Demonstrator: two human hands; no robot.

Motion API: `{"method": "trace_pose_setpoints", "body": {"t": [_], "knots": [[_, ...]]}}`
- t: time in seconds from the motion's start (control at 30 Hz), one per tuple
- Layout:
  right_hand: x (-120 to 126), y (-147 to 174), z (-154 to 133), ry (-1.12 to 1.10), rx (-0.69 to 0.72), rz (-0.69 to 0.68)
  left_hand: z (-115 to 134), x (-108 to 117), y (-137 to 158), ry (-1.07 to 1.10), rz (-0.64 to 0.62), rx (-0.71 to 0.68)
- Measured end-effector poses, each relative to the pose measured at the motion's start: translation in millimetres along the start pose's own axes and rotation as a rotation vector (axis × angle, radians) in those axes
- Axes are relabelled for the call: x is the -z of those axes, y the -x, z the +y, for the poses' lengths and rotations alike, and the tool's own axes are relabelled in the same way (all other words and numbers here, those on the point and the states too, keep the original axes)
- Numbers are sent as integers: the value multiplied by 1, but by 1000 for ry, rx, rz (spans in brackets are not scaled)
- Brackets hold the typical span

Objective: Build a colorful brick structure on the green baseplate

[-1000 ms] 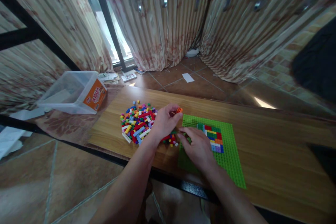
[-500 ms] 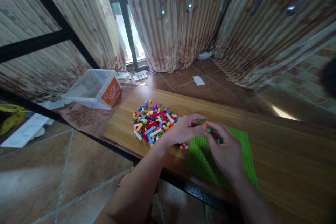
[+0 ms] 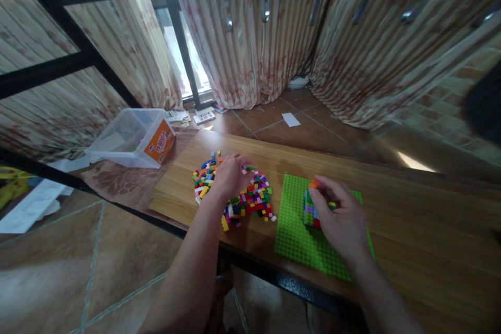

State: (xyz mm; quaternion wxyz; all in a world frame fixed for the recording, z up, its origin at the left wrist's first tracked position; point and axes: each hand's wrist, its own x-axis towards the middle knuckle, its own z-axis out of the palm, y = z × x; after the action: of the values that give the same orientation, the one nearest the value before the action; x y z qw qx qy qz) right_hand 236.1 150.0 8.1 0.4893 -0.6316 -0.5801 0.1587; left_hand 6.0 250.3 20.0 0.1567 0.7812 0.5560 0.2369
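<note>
My left hand [image 3: 231, 176] hovers over a pile of toy building bricks [image 3: 254, 201] in many colours, its fingers apart and curved down toward the far part of the pile. On the green studded baseplate [image 3: 291, 229] stands a small built block of coloured bricks [image 3: 310, 210]. My right hand [image 3: 340, 213] reaches across this block and covers its right side. Between the thumb and index finger of that hand is an orange brick [image 3: 313, 183], at the top of the block; whether it is pressed on cannot be seen.
The wooden tabletop [image 3: 422, 229] carries the pile and the baseplate. At its left end a clear plastic box [image 3: 129, 138] with an orange label rests on a brown patterned cloth [image 3: 113, 180]. A black metal rail [image 3: 282, 276] runs along the near edge. Curtains hang behind.
My left hand has left the built block and moved left over the brick pile. My right hand stays at the block, which now shows more plainly. The view has shifted slightly.
</note>
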Motion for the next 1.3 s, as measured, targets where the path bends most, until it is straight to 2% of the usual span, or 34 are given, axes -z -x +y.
{"method": "trace_pose_setpoints", "body": {"t": [0.13,0.27,0.37,0.63,0.73,1.0,1.07,1.13,1.3], "knots": [[1,0,0,-5,3,2,-2,5,3,-181,-66,3],[1,0,0,2,7,8,3,6,4,-256,-136,61],[2,0,1,6,7,8,2,8,1,-261,-163,75],[4,-1,3,13,11,17,-11,10,-1,-207,-199,-8],[4,-1,3,11,8,19,-12,8,-1,-234,-197,-51],[5,-1,2,-39,-44,21,-6,6,0,-232,-169,-55],[5,-2,2,-131,-110,32,-7,8,-1,-201,-163,-74],[6,-4,2,-321,-221,62,-9,9,-2,-128,-154,-102],[20,-16,1,-1037,-526,81,-9,13,-4,258,-199,-181]]}}
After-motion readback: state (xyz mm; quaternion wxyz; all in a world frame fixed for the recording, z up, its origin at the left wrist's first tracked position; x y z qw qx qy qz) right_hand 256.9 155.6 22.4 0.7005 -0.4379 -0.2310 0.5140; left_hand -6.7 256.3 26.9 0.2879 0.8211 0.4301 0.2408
